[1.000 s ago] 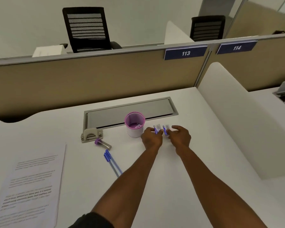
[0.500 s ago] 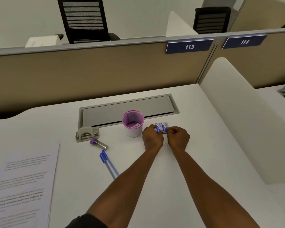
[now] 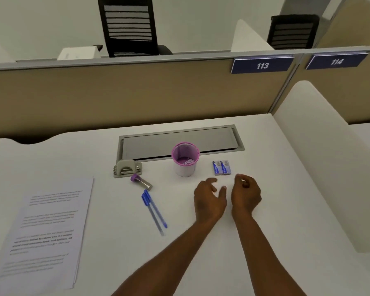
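While left hand [image 3: 209, 200] and right hand [image 3: 246, 194] hover slack, 2 touching boxes [image 3: 221, 167], cup [image 3: 185, 171] holding white bits [image 3: 188, 163]

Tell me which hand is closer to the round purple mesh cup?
Left. The left hand is just right of the round purple mesh cup, toward the person; the right hand is farther right, beyond the left one.
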Demonstrator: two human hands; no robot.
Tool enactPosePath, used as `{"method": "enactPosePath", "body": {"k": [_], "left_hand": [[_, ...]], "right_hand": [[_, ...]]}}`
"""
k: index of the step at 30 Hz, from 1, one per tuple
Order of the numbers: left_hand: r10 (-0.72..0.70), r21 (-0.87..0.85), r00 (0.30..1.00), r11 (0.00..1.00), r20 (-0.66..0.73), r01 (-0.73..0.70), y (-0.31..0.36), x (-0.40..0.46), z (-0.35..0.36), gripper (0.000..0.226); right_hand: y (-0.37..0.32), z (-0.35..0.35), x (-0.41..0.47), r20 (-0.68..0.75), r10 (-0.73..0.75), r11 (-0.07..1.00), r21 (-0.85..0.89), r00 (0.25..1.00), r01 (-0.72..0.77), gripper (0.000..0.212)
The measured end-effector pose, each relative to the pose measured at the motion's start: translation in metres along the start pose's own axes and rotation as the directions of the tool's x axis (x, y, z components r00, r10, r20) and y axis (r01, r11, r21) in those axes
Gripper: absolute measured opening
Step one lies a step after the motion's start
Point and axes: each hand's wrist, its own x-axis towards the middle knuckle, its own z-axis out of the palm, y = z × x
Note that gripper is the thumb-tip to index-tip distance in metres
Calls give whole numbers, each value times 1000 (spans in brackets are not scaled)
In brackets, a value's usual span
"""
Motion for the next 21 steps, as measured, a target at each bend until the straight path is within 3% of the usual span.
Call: {"method": "enactPosePath", "body": {"k": [3,7,12,15,18,21], "left_hand": [[8,-106,999,994,-45,-13,-29,-65,-33,13],[-182,-164,950,976,-255,143,-75,-111,-89,11],[-278,-128,885,960,-374,248,-107,-93,-134,14],[-274,-75,882,961,-382,266,-109,-73,-139,21],[-288,-72,885,957,-367,281,-103,-63,-136,24],[-304,-78,878,952,-371,296,-101,-64,-137,25]], "right_hand": [[13,-11,-51,222,-38,998,-33,974,46,12],[28,-10,-114,532,-225,934,-122,816,336,14],[22,24,-162,713,-314,810,-143,627,569,30],[13,45,-176,795,-299,665,-223,528,713,35],[5,56,-182,822,-265,541,-306,504,783,26],[1,60,-186,828,-254,503,-328,500,800,20]]}}
